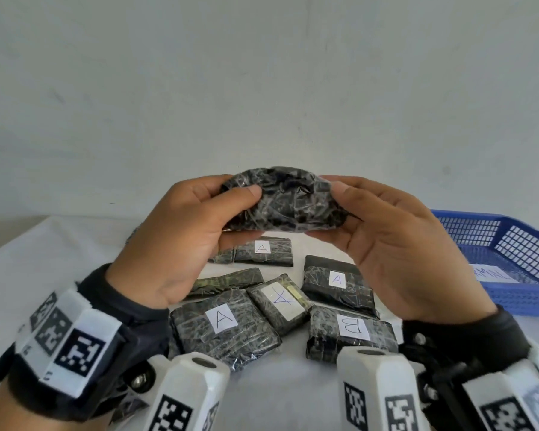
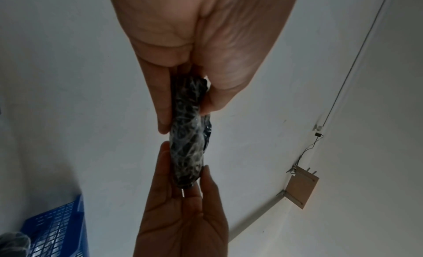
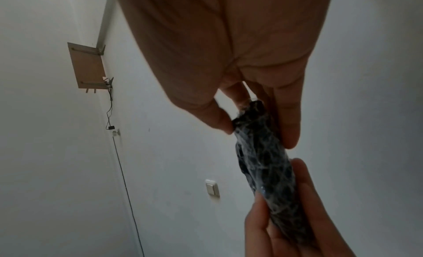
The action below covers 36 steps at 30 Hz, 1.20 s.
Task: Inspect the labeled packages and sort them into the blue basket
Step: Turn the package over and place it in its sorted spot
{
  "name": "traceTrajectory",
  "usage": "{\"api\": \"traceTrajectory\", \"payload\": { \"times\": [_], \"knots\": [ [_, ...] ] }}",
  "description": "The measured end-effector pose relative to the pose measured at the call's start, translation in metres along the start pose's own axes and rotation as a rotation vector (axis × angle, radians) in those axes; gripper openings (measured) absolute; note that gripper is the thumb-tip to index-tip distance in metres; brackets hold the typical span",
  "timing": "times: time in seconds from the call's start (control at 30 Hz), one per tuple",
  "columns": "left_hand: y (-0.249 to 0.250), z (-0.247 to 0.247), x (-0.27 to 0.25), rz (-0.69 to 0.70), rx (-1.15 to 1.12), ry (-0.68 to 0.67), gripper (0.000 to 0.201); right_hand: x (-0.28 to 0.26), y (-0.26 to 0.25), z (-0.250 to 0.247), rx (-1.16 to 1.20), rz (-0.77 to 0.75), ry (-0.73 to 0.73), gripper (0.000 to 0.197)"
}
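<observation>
Both hands hold one dark, plastic-wrapped package (image 1: 283,199) up above the table, its blank side toward me, no label showing. My left hand (image 1: 227,197) pinches its left end between thumb and fingers; my right hand (image 1: 339,200) pinches the right end. In the left wrist view the package (image 2: 186,139) shows edge-on between the two hands, and likewise in the right wrist view (image 3: 265,163). Below lie several wrapped packages: one marked A (image 1: 221,320), another A (image 1: 338,279), a far A (image 1: 263,247), one marked B (image 1: 352,328), one marked X (image 1: 282,298). The blue basket (image 1: 504,262) stands at the right.
A white cloth covers the table (image 1: 44,250). A white paper slip (image 1: 492,273) lies inside the basket. An unlabeled package (image 1: 227,279) lies beside the pile. A plain wall stands behind the table. Wrist-mounted cameras with marker tags fill the bottom edge.
</observation>
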<state>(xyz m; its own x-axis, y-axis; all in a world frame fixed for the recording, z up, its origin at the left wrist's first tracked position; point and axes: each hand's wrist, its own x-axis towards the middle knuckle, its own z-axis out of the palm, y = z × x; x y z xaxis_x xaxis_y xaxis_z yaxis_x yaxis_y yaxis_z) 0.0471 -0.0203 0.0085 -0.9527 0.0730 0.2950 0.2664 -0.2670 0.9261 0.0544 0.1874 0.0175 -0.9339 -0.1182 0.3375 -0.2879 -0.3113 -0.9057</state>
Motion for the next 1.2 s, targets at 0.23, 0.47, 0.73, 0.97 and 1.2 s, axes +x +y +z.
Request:
{"api": "traceTrajectory", "payload": {
  "times": [0.23,0.47,0.73,0.97,1.2],
  "knots": [
    [-0.006,0.001,-0.001,0.006,0.053,0.048,0.01,0.002,0.006,-0.001,-0.107,0.004,0.064,0.019],
    [-0.009,0.004,-0.002,-0.023,0.079,0.021,0.019,0.0,0.008,0.002,-0.309,-0.055,0.105,0.026],
    [-0.011,0.009,-0.001,-0.089,-0.006,0.021,0.014,-0.003,0.008,0.009,-0.457,-0.072,0.114,0.028],
    [-0.003,0.009,-0.002,-0.183,-0.137,-0.027,0.034,-0.001,0.009,-0.001,-0.116,0.037,-0.074,0.049],
    [-0.007,0.006,-0.002,-0.085,-0.139,-0.024,0.048,0.006,0.008,-0.003,0.008,0.017,0.075,0.037]
  ]
}}
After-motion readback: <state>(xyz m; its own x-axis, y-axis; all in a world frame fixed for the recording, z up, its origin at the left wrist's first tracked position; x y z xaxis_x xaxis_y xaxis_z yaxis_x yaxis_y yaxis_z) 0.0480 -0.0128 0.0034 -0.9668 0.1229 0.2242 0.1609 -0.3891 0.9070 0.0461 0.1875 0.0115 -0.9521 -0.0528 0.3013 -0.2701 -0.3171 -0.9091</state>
